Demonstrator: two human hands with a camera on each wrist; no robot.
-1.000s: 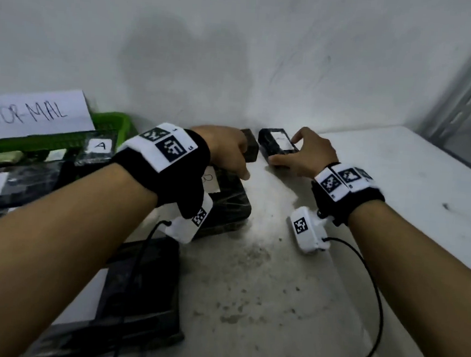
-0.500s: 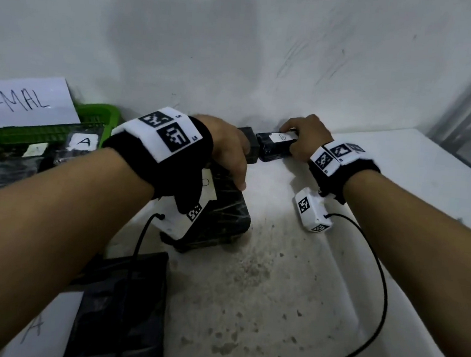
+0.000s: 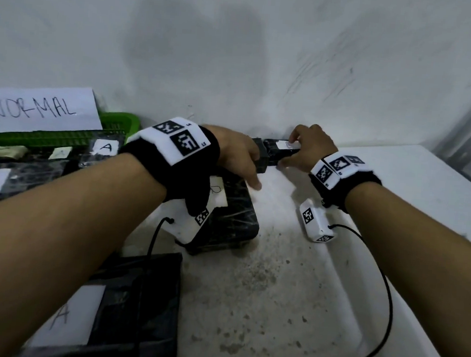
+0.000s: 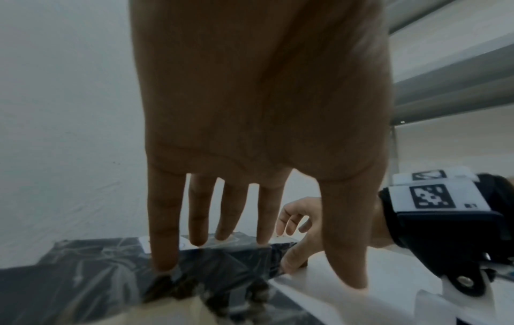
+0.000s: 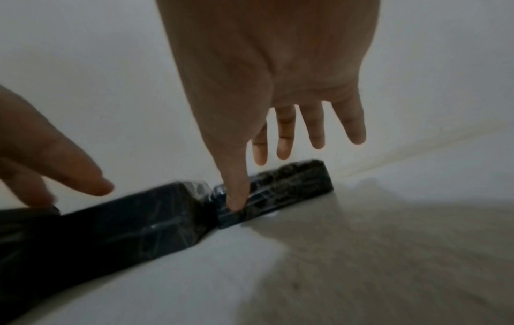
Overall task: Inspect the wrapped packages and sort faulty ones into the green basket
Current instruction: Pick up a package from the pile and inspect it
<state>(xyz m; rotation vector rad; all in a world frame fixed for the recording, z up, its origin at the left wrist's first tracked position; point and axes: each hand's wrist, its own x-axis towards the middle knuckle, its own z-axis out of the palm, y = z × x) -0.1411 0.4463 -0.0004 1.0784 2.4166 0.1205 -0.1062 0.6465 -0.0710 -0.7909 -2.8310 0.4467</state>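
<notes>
At the desk's (image 3: 304,296) back edge, the left hand (image 3: 236,156) rests straight-fingered on the left package (image 5: 125,220), apparently steadying it, while the right hand (image 3: 306,153) pinches the right package (image 5: 292,187), probably for inspection.

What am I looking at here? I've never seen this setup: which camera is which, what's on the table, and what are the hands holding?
No machine: a person works bare-handed, with a white wrist camera strapped under each wrist. The wide picture comes from a head camera looking down; the other two look along each hand. The left hand rests straight fingers on the taller wrapped package by the wall. The right hand pinches the lower wrapped package beside it, thumb on its near side. Larger wrapped packages lie nearer on the white table. At far left, the green basket, with a handwritten paper sign, holds more labelled packages.
</notes>
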